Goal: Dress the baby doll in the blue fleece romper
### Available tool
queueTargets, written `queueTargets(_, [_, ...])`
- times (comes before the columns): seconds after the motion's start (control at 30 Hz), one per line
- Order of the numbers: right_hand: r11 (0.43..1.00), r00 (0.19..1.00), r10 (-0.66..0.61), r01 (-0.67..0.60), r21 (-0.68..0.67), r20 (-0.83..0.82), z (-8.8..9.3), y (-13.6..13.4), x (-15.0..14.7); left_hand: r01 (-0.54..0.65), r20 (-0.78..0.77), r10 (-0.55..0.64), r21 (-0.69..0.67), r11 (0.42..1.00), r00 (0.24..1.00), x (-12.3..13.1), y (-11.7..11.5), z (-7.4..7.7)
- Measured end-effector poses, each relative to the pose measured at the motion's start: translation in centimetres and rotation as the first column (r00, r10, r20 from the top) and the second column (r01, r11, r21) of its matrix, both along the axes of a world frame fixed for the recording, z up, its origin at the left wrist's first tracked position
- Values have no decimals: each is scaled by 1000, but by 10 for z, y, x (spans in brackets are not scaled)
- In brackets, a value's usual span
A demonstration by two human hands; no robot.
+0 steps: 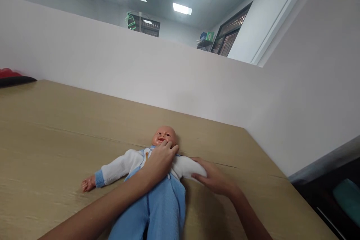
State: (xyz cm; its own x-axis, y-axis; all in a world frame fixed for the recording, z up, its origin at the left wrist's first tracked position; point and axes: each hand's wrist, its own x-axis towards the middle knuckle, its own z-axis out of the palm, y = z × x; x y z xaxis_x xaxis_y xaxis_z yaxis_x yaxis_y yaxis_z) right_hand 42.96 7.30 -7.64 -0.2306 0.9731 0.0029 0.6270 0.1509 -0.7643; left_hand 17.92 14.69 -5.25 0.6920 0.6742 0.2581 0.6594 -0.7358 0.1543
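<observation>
A baby doll point(164, 135) lies on its back on the wooden table, dressed in a white and blue outfit. Across its upper chest, just under the chin, rests my left hand point(162, 159), its fingers bent over the collar and shoulder. My right hand point(212, 176) grips the end of the white sleeve point(187, 167) on the right of the picture, thumb below and fingers above; no doll hand shows there. The other sleeve point(116, 168) stretches out to the left, with a blue cuff and the doll's small hand point(89, 183) showing.
The tabletop point(70, 120) reaches back to a low white wall point(126, 63). A red and black item point(14, 77) sits at the far left edge. Beyond the table's right edge is a dark area with a teal object point(347, 197).
</observation>
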Motion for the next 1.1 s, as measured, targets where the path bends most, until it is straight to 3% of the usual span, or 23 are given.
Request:
queueTargets(0.23, [998, 996, 40, -37, -48, 74, 20, 12, 7, -27, 1, 27, -27, 999, 1000, -6, -2, 11])
queueTargets(0.37, [992, 994, -12, 26, -121, 110, 42, 7, 4, 147, 87, -142, -54, 988, 986, -11, -9, 18])
queueTargets(0.47, [949, 995, 23, -52, -310, -96, 71, 15, 0, 342, 340, -289, -108, 933, 895, -6, -11, 18])
queueTargets(0.6, [909, 883, -123, -82, -408, -452, 98, 29, -17, 419, 632, -242, -145, 896, 736, 1, -2, 19])
queueTargets(0.67, [918, 788, -208, -47, -393, -580, 98, 27, -30, 423, 714, -174, -186, 887, 678, -4, 7, 26])
queueTargets(0.77, [961, 673, -271, 147, -234, -689, 80, 9, -59, 349, 801, 22, -285, 893, 599, -18, 15, 43])
queueTargets(0.87, [975, 743, -218, 195, -107, -632, 54, -16, -99, 316, 842, 229, -416, 853, 489, -30, 15, 60])
queueTargets(0.9, [989, 818, -138, 147, -29, -558, 47, -23, -114, 344, 849, 258, -439, 830, 461, -32, 13, 65])
queueTargets(1.0, [979, 911, 1, 83, 185, -413, 38, -33, -150, 432, 870, 255, -440, 788, 421, -36, 8, 75])
queueTargets(1.1, [967, 939, -18, 104, 234, -343, 45, -29, -167, 443, 870, 262, -446, 777, 417, -40, 5, 81])
